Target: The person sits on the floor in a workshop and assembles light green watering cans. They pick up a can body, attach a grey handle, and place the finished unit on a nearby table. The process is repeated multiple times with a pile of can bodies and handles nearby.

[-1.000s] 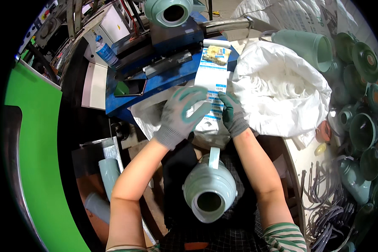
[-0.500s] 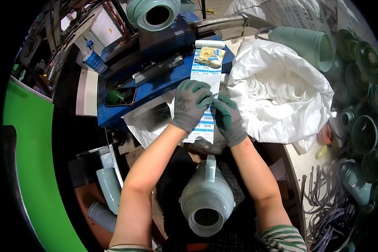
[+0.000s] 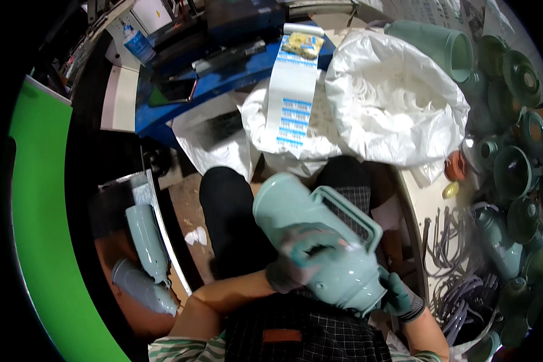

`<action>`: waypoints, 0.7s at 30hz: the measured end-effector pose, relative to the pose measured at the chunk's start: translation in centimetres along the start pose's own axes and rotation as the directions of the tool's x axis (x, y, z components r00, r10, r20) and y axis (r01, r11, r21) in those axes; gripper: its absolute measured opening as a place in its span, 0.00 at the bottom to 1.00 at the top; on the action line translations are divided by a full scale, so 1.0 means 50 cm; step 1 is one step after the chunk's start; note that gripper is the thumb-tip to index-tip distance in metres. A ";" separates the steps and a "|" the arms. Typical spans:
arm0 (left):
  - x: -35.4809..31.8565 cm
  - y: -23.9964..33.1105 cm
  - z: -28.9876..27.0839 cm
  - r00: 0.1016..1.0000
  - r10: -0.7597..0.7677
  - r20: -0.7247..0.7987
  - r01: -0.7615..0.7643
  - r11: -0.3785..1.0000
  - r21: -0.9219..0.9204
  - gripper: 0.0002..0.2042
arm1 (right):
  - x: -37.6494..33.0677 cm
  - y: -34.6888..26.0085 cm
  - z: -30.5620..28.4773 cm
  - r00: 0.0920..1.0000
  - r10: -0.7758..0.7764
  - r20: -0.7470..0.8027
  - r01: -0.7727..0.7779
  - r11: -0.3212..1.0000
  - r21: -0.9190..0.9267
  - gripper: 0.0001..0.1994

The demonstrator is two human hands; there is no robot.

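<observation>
A pale green, glossy thermos jug shell [image 3: 344,277] with a long handle lies tilted across my lap, its narrow end toward the lower right. My left hand [image 3: 301,253], in a grey and green glove, lies over its side. Motion smears those fingers, and whether they hold something small is unclear. At the narrow end, my gloved right hand [image 3: 399,295] grips the shell, its fingers partly hidden behind it. Beyond my knees hangs a strip of blue and white labels [image 3: 295,114], out of both hands. A yellowish block in a wrapper [image 3: 303,44] rests on its far end.
A white sack of pale rings [image 3: 398,102] stands ahead to the right. The blue bench [image 3: 157,117] carries a phone [image 3: 172,92]. Green plastic parts [image 3: 516,181] and grey cords [image 3: 464,301] crowd the right table. Two more shells [image 3: 148,241] lie in a box at left.
Both hands have left the label strip and come back to my lap. The shell has turned from upright to slanted, with my right hand now on its narrow end. The view has tipped downward.
</observation>
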State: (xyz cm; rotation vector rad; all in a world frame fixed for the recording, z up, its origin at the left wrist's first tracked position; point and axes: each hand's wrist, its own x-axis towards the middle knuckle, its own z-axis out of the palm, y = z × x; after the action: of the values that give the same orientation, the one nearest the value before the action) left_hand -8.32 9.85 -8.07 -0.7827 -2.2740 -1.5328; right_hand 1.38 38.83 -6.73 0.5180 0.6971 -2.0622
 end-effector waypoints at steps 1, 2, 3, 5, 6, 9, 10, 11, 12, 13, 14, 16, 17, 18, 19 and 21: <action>-0.015 0.016 0.011 0.996 -0.002 0.085 0.013 0.991 -0.132 0.11 | -0.010 0.028 0.012 0.995 -0.055 -0.078 0.050 0.997 -0.056 0.45; -0.022 0.027 0.015 0.987 0.018 0.158 0.023 0.967 -0.253 0.11 | -0.009 0.051 0.030 0.983 -0.119 -0.139 0.101 0.987 -0.128 0.46; -0.020 0.034 0.006 0.985 0.076 0.158 -0.033 0.966 -0.258 0.11 | -0.003 0.072 0.027 0.972 -0.168 -0.164 0.153 0.983 -0.098 0.48; -0.034 0.020 -0.038 0.914 -0.405 -0.025 0.292 0.699 -0.652 0.09 | 0.022 0.081 0.023 0.915 -0.377 -0.146 0.288 0.861 -0.420 0.65; -0.038 0.002 -0.068 0.823 -0.561 -0.092 0.382 0.666 -0.641 0.08 | 0.033 0.088 0.021 0.870 -0.482 -0.109 0.327 0.727 -0.604 0.71; -0.016 -0.042 -0.153 0.784 -0.573 -0.241 0.331 0.712 -0.619 0.09 | 0.062 0.099 0.048 0.752 -0.659 -0.025 0.318 0.395 -0.862 0.76; -0.021 -0.043 -0.166 0.720 -0.669 -0.183 0.389 0.608 -0.692 0.08 | 0.072 0.103 0.053 0.741 -0.671 -0.006 0.294 0.332 -0.896 0.75; -0.036 -0.062 -0.179 0.689 -0.712 -0.136 0.452 0.568 -0.687 0.08 | 0.081 0.104 0.052 0.739 -0.673 0.028 0.288 0.279 -0.916 0.74; -0.045 -0.077 -0.189 0.652 -0.754 -0.080 0.513 0.517 -0.685 0.08 | 0.084 0.108 0.048 0.734 -0.677 0.054 0.276 0.225 -0.934 0.73; -0.054 -0.080 -0.197 0.669 -0.736 -0.097 0.526 0.562 -0.639 0.09 | 0.087 0.109 0.048 0.728 -0.681 0.080 0.265 0.172 -0.949 0.72; -0.059 -0.079 -0.199 0.688 -0.718 -0.104 0.537 0.600 -0.593 0.09 | 0.088 0.109 0.049 0.726 -0.681 0.092 0.249 0.136 -0.959 0.71; -0.070 -0.076 -0.198 0.677 -0.728 -0.103 0.557 0.599 -0.575 0.09 | 0.087 0.110 0.056 0.721 -0.683 0.114 0.217 0.067 -0.974 0.70; -0.074 -0.078 -0.195 0.651 -0.753 -0.095 0.563 0.563 -0.606 0.08 | 0.090 0.110 0.062 0.722 -0.682 0.118 0.204 0.046 -0.978 0.69; -0.078 -0.080 -0.195 0.625 -0.776 -0.084 0.567 0.525 -0.635 0.08 | 0.094 0.109 0.068 0.722 -0.681 0.123 0.191 0.025 -0.981 0.69; -0.079 -0.078 -0.199 0.669 -0.731 -0.135 0.639 0.659 -0.397 0.10 | 0.096 0.110 0.071 0.722 -0.680 0.127 0.178 0.005 -0.984 0.68; -0.076 -0.074 -0.214 0.769 -0.615 -0.171 0.638 0.755 0.154 0.15 | 0.102 0.112 0.069 0.681 -0.699 0.218 0.169 -0.140 -0.976 0.67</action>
State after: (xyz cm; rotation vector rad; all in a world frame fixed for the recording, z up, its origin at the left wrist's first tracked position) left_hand -8.06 -2.09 -8.62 0.1676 -2.7017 -1.4821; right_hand 3.03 30.89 -8.71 -0.2889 2.6782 -1.3263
